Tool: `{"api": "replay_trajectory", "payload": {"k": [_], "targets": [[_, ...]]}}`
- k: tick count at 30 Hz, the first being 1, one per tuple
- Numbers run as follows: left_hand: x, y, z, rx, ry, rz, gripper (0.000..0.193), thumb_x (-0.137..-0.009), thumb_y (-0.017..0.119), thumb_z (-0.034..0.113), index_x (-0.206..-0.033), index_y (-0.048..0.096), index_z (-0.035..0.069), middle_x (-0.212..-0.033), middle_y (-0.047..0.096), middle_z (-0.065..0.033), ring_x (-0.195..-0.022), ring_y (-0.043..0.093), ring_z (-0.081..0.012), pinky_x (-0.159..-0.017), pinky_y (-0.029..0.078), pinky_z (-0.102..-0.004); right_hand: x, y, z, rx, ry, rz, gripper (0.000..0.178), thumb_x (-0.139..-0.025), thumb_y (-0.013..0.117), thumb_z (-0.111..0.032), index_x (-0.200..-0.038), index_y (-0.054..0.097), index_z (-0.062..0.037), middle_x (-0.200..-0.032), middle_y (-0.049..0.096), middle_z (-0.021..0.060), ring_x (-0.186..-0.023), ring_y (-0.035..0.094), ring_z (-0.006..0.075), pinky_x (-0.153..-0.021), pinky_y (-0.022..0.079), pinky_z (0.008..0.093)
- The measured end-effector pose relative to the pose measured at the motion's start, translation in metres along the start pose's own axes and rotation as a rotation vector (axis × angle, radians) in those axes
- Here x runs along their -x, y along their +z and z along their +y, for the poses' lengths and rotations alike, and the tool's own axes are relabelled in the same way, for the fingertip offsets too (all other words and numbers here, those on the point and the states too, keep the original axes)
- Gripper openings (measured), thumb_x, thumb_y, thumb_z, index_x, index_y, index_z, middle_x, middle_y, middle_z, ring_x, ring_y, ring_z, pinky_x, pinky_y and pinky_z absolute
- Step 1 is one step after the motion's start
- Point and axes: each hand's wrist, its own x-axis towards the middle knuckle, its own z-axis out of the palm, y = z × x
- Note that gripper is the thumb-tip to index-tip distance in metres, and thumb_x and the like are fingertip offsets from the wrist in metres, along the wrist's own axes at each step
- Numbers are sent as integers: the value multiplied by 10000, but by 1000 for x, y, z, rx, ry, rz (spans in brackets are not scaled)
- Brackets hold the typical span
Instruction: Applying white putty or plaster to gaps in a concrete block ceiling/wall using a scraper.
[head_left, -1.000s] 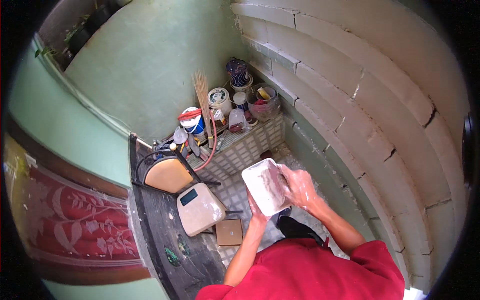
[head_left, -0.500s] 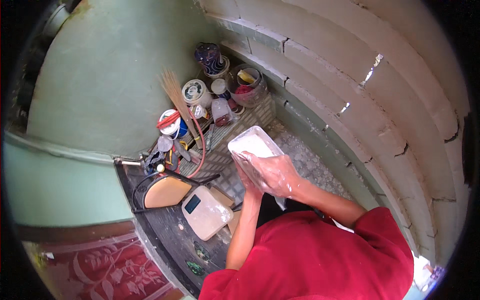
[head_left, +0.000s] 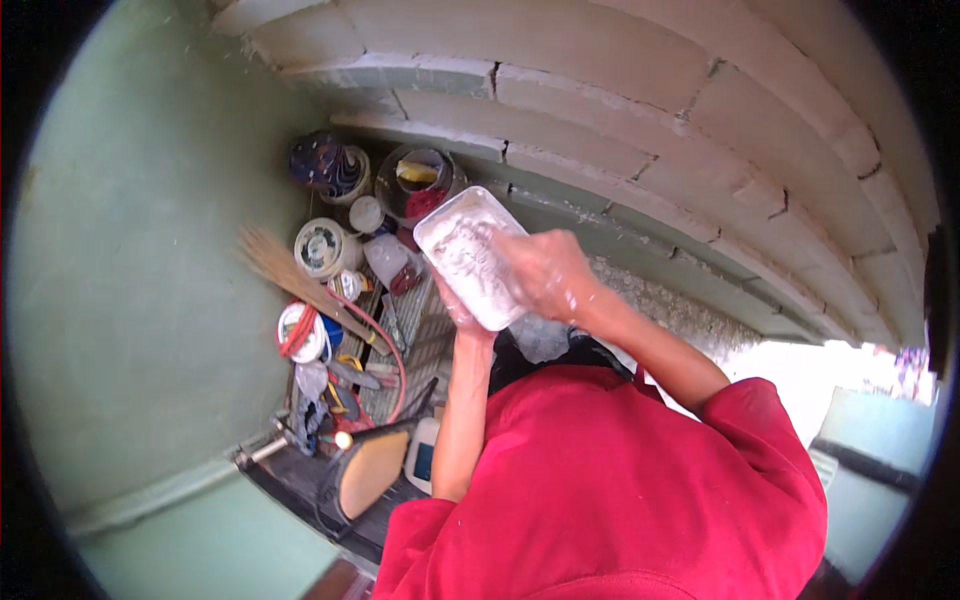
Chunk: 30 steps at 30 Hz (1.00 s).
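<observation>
Block wall [head_left: 600,110]: beyond the right hand [head_left: 552,277] | straw broom [head_left: 300,282]: left of the left hand [head_left: 462,310] | white tray [head_left: 420,238]: clamped by left hand at its near side | whitish paste [head_left: 462,232]: in tray, by right hand's blurred fingers, grip unclear

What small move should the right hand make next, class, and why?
Probably spread the whitish material gently with the right hand: the surface looks uneven, with greyish streaks, and the right hand is at the material, its fingers blurred. The left hand supports the white tray from its left side, so light pressure seems manageable.
</observation>
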Motion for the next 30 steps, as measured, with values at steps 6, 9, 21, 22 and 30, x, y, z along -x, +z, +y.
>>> {"api": "replay_trajectory", "payload": {"k": [6,9,21,22,30], "targets": [[-47,-28,32,-105,-173,-6,653,-961,363,632,-1394,442,150,-1361,498,-40,-1232,492,-247,-1065,389,-433,-29,14,-43,-76,-1,178,648,-731,616,-143,-1357,462,-72,-860,660,150,-736,658,360,-596,516,471],[-53,-28,45,-166,-219,-40,657,-954,370,637,-1388,450,149,-1325,528,-55,-1204,517,-259,-1045,414,-443,-36,35,-42,-109,39,175,547,-767,612,-163,-1299,512,-87,-826,655,164,-719,648,375,-598,513,481],[-94,-38,95,104,-423,-285,632,-984,347,556,-1423,407,107,-1388,505,-101,-1241,523,-288,-1061,428,-462,-75,69,-59,1,412,363,325,-901,555,-183,-1207,589,-78,-829,650,219,-711,636,403,-624,500,471],[-97,-39,93,107,-426,-280,632,-984,347,556,-1423,407,107,-1388,505,-101,-1241,523,-288,-1061,428,-462,-75,74,-59,-6,400,373,340,-887,559,-159,-1216,587,-78,-845,652,220,-719,636,404,-629,503,467],[-111,-23,30,48,-433,-218,600,-976,377,528,-1413,426,120,-1386,511,-89,-1240,522,-297,-1059,429,-463,-50,28,-7,-204,364,393,371,-866,569,-153,-1224,577,-57,-888,650,209,-773,615,439,-685,496,481]]}}
